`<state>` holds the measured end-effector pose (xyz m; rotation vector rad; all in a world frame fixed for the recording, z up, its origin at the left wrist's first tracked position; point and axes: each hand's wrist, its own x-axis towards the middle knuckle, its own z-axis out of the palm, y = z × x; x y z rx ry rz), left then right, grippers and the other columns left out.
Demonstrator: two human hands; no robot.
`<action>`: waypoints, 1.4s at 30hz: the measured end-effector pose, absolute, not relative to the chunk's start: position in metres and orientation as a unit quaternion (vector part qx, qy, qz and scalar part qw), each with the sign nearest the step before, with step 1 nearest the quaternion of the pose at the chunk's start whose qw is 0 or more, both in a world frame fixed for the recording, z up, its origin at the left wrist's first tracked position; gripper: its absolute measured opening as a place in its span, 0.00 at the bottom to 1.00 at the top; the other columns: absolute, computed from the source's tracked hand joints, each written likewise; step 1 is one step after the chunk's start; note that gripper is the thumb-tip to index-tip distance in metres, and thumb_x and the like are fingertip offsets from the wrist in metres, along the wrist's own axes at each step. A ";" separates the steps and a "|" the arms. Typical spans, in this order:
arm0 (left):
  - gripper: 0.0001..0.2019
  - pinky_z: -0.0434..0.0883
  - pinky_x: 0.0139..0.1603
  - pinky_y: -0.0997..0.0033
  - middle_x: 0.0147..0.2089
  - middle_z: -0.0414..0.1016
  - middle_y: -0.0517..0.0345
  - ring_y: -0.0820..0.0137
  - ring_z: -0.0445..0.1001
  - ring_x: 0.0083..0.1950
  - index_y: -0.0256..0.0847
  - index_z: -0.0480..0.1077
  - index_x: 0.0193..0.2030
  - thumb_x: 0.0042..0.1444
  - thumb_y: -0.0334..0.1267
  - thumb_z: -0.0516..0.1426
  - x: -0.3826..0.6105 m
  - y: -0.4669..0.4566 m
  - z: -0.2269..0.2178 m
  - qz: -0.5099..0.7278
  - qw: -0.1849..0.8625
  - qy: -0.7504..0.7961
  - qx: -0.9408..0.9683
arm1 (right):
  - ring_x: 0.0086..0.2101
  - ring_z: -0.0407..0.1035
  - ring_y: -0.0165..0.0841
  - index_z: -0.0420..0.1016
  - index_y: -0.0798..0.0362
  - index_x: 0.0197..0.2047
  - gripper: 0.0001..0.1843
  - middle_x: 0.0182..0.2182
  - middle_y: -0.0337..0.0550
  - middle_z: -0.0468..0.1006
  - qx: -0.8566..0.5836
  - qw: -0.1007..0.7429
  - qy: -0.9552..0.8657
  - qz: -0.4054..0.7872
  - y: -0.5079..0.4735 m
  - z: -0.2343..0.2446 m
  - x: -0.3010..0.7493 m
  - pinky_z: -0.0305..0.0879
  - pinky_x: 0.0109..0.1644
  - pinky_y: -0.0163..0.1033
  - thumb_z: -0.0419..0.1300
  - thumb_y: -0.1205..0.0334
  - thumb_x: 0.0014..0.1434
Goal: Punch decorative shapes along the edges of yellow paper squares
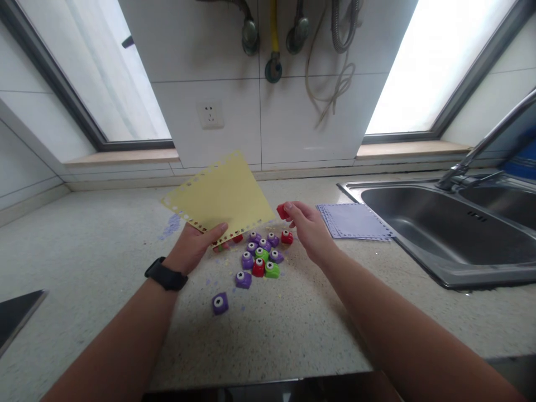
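My left hand (200, 241) pinches the near edge of a yellow sheet of paper (226, 192), thumb on top. Small shapes are punched along several of the sheet's edges. In my right hand (307, 226), just off the sheet's right corner, is a small red craft punch (282, 211), held between thumb and fingers. Below and between the hands several small craft punches lie on the counter: purple ones (243, 280), green ones (272, 271) and red ones (258, 267). One purple punch (220, 303) sits apart, nearer to me. Some red under the sheet is partly hidden.
A stack of punched pale purple paper (354, 220) lies right of my right hand, beside the steel sink (419, 223). Purple paper bits (171, 226) are scattered on the speckled counter (104, 268). A dark flat panel (19, 315) is at the left.
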<state>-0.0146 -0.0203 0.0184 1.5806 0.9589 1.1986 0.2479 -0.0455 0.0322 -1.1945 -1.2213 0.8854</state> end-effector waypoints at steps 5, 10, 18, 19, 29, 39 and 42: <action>0.17 0.76 0.55 0.59 0.46 0.84 0.49 0.55 0.78 0.56 0.37 0.79 0.44 0.54 0.47 0.67 -0.020 -0.017 0.021 0.482 0.392 0.406 0.670 | 0.35 0.72 0.37 0.82 0.53 0.33 0.23 0.35 0.48 0.83 -0.582 0.455 -0.611 0.285 -0.034 0.020 0.257 0.63 0.39 0.42 0.57 0.44 0.65; 0.18 0.78 0.35 0.63 0.37 0.85 0.49 0.59 0.82 0.38 0.36 0.80 0.45 0.53 0.47 0.68 -0.026 -0.016 0.025 0.407 0.407 0.434 0.693 | 0.32 0.74 0.40 0.85 0.55 0.37 0.20 0.31 0.51 0.84 -0.622 0.338 -0.676 0.204 -0.026 0.009 0.264 0.62 0.39 0.44 0.58 0.49 0.65; 0.23 0.77 0.41 0.63 0.45 0.85 0.47 0.60 0.81 0.42 0.37 0.80 0.48 0.56 0.55 0.65 -0.027 -0.012 0.019 0.411 0.445 0.415 0.679 | 0.31 0.74 0.39 0.87 0.54 0.39 0.19 0.31 0.51 0.85 -0.616 0.295 -0.704 0.193 -0.023 0.004 0.262 0.63 0.38 0.42 0.58 0.51 0.65; 0.23 0.77 0.41 0.63 0.45 0.85 0.47 0.60 0.81 0.42 0.37 0.79 0.47 0.56 0.56 0.64 -0.027 -0.011 0.018 0.412 0.455 0.411 0.674 | 0.31 0.74 0.39 0.87 0.54 0.39 0.18 0.31 0.50 0.85 -0.614 0.290 -0.708 0.194 -0.022 0.003 0.262 0.63 0.37 0.42 0.59 0.52 0.65; 0.24 0.76 0.41 0.64 0.42 0.84 0.48 0.61 0.80 0.39 0.36 0.80 0.46 0.58 0.57 0.62 -0.025 -0.011 0.015 0.422 0.477 0.396 0.662 | 0.34 0.75 0.40 0.86 0.52 0.36 0.17 0.36 0.51 0.86 -0.619 0.268 -0.716 0.182 -0.019 -0.002 0.263 0.63 0.39 0.41 0.60 0.51 0.64; 0.23 0.77 0.46 0.61 0.43 0.84 0.49 0.59 0.81 0.43 0.37 0.80 0.49 0.58 0.56 0.63 -0.024 -0.011 0.013 0.426 0.487 0.388 0.656 | 0.39 0.75 0.40 0.81 0.54 0.37 0.23 0.38 0.49 0.84 -0.580 0.363 -0.703 0.192 -0.025 0.010 0.259 0.64 0.44 0.42 0.50 0.50 0.70; 0.23 0.76 0.50 0.59 0.46 0.84 0.48 0.57 0.80 0.47 0.37 0.80 0.50 0.59 0.55 0.63 -0.024 -0.009 0.011 0.419 0.486 0.385 0.664 | 0.40 0.75 0.39 0.80 0.54 0.37 0.23 0.38 0.47 0.83 -0.505 0.461 -0.678 0.268 -0.029 0.013 0.257 0.66 0.46 0.42 0.51 0.47 0.70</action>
